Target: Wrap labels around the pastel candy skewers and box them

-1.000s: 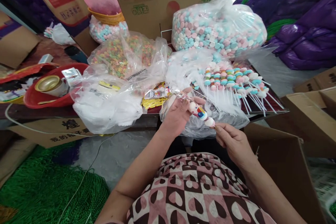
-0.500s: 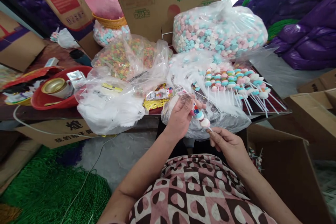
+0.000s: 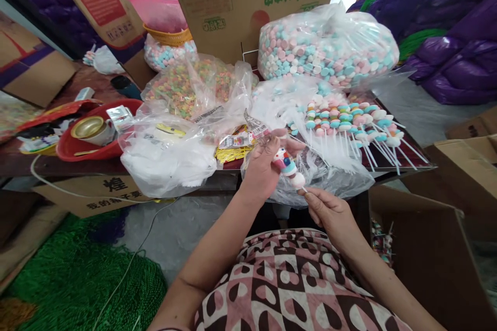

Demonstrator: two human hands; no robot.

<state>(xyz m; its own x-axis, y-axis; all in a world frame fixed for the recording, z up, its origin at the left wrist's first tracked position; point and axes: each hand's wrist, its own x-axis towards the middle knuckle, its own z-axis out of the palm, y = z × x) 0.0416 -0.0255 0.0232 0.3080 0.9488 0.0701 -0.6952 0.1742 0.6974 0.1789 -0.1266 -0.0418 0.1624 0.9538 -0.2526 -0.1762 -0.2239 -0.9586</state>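
Note:
A marshmallow skewer in a clear printed wrapper slants between my two hands over the table's front edge. My left hand is closed around its upper, wrapped part, with the wrapper's top sticking out above the fingers. Below the lowest pink marshmallow, my right hand pinches the white stick. To the right lie rows of unwrapped marshmallow skewers with their sticks toward me. A bundle of yellow twist ties and printed wrappers lie left of my left hand.
Behind stand a large bag of marshmallows, a bag of gummy candies and an upturned-print carton. A white plastic bag and a red basin are leftward. An open carton holding skewers stands at lower right.
Both hands have shifted slightly left with the skewer. The wrapper's top now sticks up more visibly above my left hand. The view has moved a little.

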